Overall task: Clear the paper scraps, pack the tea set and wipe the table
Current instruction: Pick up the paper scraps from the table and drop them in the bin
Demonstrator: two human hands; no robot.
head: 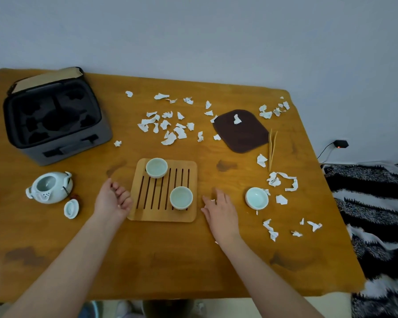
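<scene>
Tray (161, 217) flanked, scraps (170, 139) uncleared
Left hand (112, 199), nine o'clock: fingers loosely curled, empty; right hand (220, 208), three o'clock: fingers apart, seemingly flat

Wooden table (170, 260) with grey case (78, 143), teapot (50, 188), lid (71, 209), slatted tray (161, 216), cup (257, 198), brown cloth (241, 134), tongs (272, 148), scattered paper scraps (169, 138).

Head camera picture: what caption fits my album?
Left hand and right hand flank the tea tray amid paper scraps.

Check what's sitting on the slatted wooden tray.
Two pale cups: the far cup at the tray's far left corner, the near cup right of centre. Both look empty. What lies under each cup is hidden.
</scene>
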